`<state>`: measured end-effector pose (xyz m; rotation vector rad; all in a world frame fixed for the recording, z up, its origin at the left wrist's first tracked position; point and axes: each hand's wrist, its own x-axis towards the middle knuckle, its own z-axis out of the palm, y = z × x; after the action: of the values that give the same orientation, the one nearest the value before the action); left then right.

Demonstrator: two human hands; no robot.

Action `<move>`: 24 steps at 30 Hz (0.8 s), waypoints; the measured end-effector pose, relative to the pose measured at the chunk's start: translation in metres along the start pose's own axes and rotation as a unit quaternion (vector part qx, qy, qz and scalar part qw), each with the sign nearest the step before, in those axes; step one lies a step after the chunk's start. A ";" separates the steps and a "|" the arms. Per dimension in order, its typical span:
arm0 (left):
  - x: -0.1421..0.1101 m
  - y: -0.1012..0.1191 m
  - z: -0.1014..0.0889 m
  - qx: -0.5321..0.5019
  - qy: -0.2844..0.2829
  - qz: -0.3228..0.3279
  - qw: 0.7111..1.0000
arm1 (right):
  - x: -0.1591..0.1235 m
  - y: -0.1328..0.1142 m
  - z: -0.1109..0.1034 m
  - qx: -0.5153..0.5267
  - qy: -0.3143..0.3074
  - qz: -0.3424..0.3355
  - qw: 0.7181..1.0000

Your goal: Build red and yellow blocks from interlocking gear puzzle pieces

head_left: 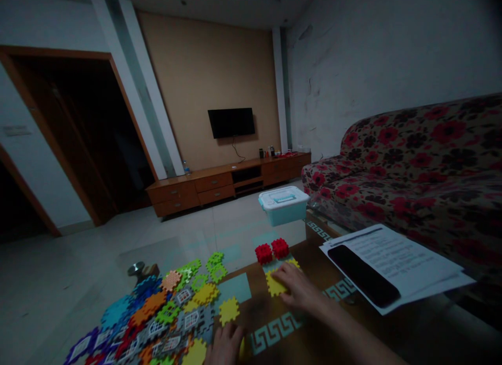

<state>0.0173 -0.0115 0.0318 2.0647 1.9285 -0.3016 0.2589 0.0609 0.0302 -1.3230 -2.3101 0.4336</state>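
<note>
My right hand (pixel 300 291) lies flat, fingers stretched, on a yellow interlocking tile (pixel 274 286) on the glass-topped table (pixel 270 328). Two red toothed blocks (pixel 272 250) stand just beyond its fingertips. My left hand (pixel 225 345) sits at the bottom edge beside the pile of coloured puzzle tiles (pixel 157 318); its fingers curl down near a yellow piece (pixel 196 353), and I cannot make out whether they grip it. Another loose yellow tile (pixel 229 310) lies just above that hand.
A sheet of printed paper (pixel 400 260) with a black phone (pixel 363 275) on it lies at the table's right. A teal lidded storage box (pixel 283 204) stands on the floor beyond. A floral sofa (pixel 415 166) fills the right side; a TV cabinet (pixel 227 182) lines the far wall.
</note>
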 end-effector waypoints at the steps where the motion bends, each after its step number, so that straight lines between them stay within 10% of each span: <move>1: 0.001 0.001 0.000 0.001 0.014 -0.001 1.000 | 0.002 0.009 -0.003 -0.008 0.021 0.026 0.999; 24: 0.024 0.018 0.002 0.001 0.080 0.018 0.997 | 0.016 0.062 0.009 0.005 0.058 0.127 0.990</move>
<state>0.0373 0.0091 0.0230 2.1826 1.9773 -0.1319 0.2925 0.1046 -0.0030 -1.6002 -2.0508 0.4353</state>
